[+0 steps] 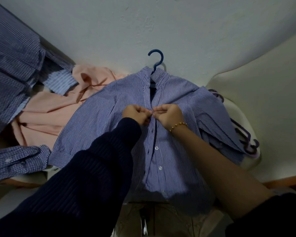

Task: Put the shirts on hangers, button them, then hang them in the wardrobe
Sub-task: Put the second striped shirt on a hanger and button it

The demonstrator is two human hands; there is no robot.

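A blue and white striped shirt (99, 115) lies face up on a cream cushioned seat (256, 93), on a blue hanger (156, 61) whose hook sticks out above the collar. My left hand (136, 114) and my right hand (168, 116) meet at the shirt's front placket below the collar. Each hand pinches one edge of the placket at a button. Lower down the placket, three white buttons show and the front lies apart.
A peach shirt (58, 113) is crumpled to the left. A dark checked shirt (14, 69) lies at the far left, its sleeve (19, 159) reaching along the front. Several purple hangers (246, 142) are stacked at the right under the striped sleeve. A pale wall (143, 23) stands behind.
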